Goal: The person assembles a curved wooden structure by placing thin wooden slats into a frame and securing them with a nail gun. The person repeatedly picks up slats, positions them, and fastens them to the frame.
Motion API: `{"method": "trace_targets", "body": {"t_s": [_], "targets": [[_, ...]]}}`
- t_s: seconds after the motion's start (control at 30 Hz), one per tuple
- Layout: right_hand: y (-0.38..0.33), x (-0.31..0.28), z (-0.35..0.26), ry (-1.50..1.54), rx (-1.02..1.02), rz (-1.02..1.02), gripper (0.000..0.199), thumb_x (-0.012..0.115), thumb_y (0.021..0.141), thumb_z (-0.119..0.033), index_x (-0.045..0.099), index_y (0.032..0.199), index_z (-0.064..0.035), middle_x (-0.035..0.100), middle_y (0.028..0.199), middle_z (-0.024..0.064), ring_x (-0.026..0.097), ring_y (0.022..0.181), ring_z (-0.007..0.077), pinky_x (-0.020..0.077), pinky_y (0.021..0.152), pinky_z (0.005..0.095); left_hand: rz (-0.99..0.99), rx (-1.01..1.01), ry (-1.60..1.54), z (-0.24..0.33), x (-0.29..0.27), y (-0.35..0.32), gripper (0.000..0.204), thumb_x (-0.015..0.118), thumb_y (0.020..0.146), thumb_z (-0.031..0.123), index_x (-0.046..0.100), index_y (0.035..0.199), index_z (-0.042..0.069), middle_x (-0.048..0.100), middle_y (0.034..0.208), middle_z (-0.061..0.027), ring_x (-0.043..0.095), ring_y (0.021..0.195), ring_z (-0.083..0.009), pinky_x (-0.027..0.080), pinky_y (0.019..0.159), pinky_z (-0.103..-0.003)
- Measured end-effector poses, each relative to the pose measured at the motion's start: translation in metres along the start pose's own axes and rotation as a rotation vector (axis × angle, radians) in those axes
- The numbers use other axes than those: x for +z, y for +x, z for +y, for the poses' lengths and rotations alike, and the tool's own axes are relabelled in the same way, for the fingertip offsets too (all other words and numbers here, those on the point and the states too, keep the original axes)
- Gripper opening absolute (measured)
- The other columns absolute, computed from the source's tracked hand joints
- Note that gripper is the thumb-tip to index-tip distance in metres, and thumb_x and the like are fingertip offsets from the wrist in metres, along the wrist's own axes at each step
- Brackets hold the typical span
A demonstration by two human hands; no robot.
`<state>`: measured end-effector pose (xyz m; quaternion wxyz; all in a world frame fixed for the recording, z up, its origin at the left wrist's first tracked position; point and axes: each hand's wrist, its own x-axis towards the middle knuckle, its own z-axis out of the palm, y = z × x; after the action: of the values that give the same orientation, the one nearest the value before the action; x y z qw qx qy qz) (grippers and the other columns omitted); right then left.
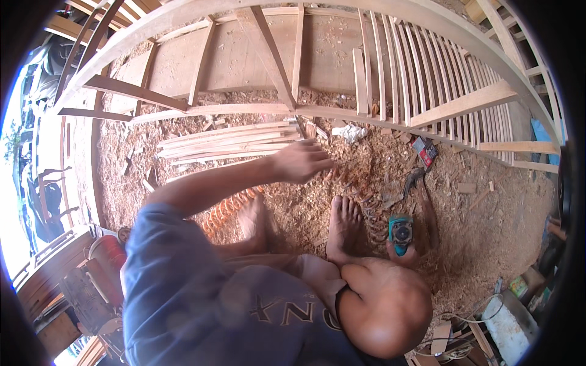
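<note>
My left arm reaches across the middle, and my left hand (303, 162) has its fingers curled down, beside the coiled orange hose (227, 210). What lies inside those fingers is hidden. Low on the right, my right hand (403, 254) is closed around a teal nail gun (400, 234), seen from its black round cap. Loops of the hose run between my feet and up to this tool. Just beyond my left hand lies a stack of thin wooden slats (229, 144). To the right of the nail gun, a hammer (428, 210) rests on the shavings.
A long wooden frame (226, 110) with upright slats (439, 79) spans the far side. Wood shavings (482, 219) cover the ground. Crumpled white plastic (350, 133) and a red packet (425, 151) lie near the frame. A red cylinder (107, 253) stands at lower left.
</note>
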<state>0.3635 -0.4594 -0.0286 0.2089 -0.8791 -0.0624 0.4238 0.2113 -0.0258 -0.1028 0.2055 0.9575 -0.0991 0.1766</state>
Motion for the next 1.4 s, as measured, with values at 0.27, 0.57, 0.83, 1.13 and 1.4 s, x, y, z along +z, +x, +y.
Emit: {"method": "trace_targets", "body": {"t_s": [0.27, 0.57, 0.83, 1.13, 1.4], "targets": [[-0.037, 0.002, 0.013, 0.018, 0.021, -0.011, 0.048, 0.078, 0.086, -0.026, 0.065, 0.125, -0.0001, 0.074, 0.104, 0.0175, 0.071, 0.094, 0.0249, 0.0552, 0.082, 0.0370, -0.386, -0.749, 0.229, -0.053, -0.060, -0.141, 0.039, 0.068, 0.094, 0.031, 0.061, 0.123, 0.005, 0.063, 0.121, -0.0121, 0.062, 0.110, -0.0278, 0.048, 0.101, -0.047], [-0.054, -0.009, -0.015, 0.039, -0.066, -0.003, 0.046, 0.075, 0.090, -0.021, 0.064, 0.130, -0.0014, 0.074, 0.104, 0.0159, 0.071, 0.094, 0.0222, 0.0559, 0.080, 0.0348, -0.186, -0.571, 0.192, -0.058, -0.048, -0.144, 0.017, 0.066, 0.095, 0.018, 0.068, 0.106, 0.006, 0.069, 0.093, -0.0090, 0.066, 0.082, -0.0268, 0.053, 0.077, -0.042], [-0.003, 0.015, -0.181, 0.446, -0.670, -0.176, 0.044, 0.073, 0.094, -0.017, 0.062, 0.134, -0.0025, 0.074, 0.105, 0.0144, 0.071, 0.093, 0.0198, 0.0566, 0.079, 0.0329, -0.147, -0.506, -0.089, 0.015, -0.119, -0.042, 0.023, 0.058, 0.094, 0.003, 0.065, 0.117, 0.002, 0.064, 0.091, -0.0151, 0.063, 0.071, -0.0319, 0.054, 0.064, -0.044], [0.062, 0.000, -0.223, 0.566, -0.838, -0.117, 0.015, 0.065, 0.099, -0.006, 0.066, 0.113, -0.0010, 0.063, 0.079, 0.0021, 0.059, 0.067, 0.0096, 0.0474, 0.060, 0.0238, -0.102, -0.590, -0.732, 0.064, -0.084, 0.067, 0.027, 0.055, 0.104, 0.023, 0.070, 0.109, 0.001, 0.069, 0.091, -0.0186, 0.066, 0.084, -0.0304, 0.052, 0.081, -0.044], [0.078, -0.191, -0.099, 0.976, -0.687, 0.418, 0.025, 0.056, 0.101, -0.004, 0.063, 0.124, 0.0008, 0.062, 0.100, 0.0014, 0.055, 0.078, 0.0075, 0.0418, 0.067, 0.0226, -0.269, -0.645, -0.581, 0.040, -0.104, 0.056, 0.028, 0.058, 0.104, 0.024, 0.071, 0.115, 0.002, 0.072, 0.089, -0.0146, 0.067, 0.079, -0.0229, 0.054, 0.075, -0.040]]}}
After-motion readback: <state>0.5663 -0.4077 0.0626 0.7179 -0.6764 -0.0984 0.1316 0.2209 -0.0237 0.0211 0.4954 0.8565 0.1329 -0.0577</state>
